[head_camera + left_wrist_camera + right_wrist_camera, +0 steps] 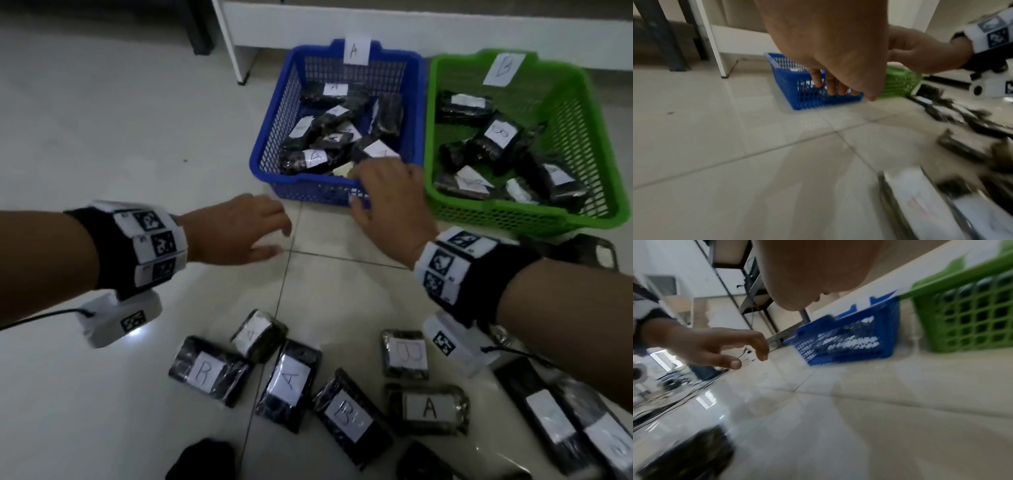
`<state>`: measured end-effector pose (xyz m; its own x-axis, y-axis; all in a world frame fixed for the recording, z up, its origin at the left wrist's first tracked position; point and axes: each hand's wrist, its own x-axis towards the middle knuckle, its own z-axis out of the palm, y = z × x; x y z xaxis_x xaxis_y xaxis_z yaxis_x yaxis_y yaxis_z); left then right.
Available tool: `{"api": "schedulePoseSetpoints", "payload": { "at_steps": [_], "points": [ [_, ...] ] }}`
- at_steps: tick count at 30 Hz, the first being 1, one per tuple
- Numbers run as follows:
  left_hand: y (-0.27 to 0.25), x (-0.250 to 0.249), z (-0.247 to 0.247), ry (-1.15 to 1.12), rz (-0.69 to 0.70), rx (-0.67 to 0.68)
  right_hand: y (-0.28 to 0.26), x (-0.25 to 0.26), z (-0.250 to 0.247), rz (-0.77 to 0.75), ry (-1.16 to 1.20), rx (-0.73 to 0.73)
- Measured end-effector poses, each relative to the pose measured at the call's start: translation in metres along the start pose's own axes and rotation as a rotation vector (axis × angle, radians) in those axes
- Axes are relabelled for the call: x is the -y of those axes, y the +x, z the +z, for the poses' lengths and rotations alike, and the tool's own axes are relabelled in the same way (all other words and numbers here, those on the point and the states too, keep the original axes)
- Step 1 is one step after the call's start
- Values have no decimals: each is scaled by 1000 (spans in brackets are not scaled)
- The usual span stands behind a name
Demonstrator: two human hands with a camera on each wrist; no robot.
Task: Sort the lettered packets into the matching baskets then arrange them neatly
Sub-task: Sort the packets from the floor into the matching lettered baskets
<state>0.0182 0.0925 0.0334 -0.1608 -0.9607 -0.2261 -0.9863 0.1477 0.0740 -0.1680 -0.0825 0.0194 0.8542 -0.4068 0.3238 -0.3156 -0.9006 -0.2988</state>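
The blue basket [274,137] tagged A and the green basket [513,219] tagged B stand side by side on the floor, each holding several black packets with white letter labels. My right hand [387,198] hovers over the blue basket's near right corner with fingers spread and nothing in it. Just left of that basket, my left hand [239,229] hangs above the tiles with relaxed fingers [828,84], also holding nothing. Loose packets lie near me: an A packet [289,382], a B packet [349,414], another A packet [428,407] and another B packet [406,353].
More packets lie at the right [555,418]. A white furniture leg [239,51] stands behind the blue basket [888,331]. A dark flat object [582,250] lies in front of the green basket [966,318]. Bare tiles stretch to the left.
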Motion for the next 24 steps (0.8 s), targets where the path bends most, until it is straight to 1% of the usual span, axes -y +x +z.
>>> {"api": "schedulePoseSetpoints", "payload": {
  "at_steps": [3, 5, 8, 10, 13, 16, 20, 24],
  "points": [
    [-40, -12, 24, -41, 12, 212, -24, 43, 23, -124, 105, 181],
    [-59, -17, 38, -74, 9, 355, -41, 67, 36, -177, 181, 364],
    [-67, -28, 51, -210, -2, 460, -65, 90, 52, -225, 154, 644],
    [-63, -36, 56, -300, -54, 495, -77, 95, 60, -215, 78, 779],
    [-52, -44, 59, -351, -85, 478, -92, 94, 62, -212, -54, 875],
    [-44, -44, 58, -350, -96, 472, -99, 93, 61, -189, -71, 914],
    [-37, -43, 57, -380, -157, 516, -100, 100, 59, -108, 55, 954],
    [-34, -39, 49, -532, -209, 467, -86, 96, 55, 62, 359, 1064]
  ]
}}
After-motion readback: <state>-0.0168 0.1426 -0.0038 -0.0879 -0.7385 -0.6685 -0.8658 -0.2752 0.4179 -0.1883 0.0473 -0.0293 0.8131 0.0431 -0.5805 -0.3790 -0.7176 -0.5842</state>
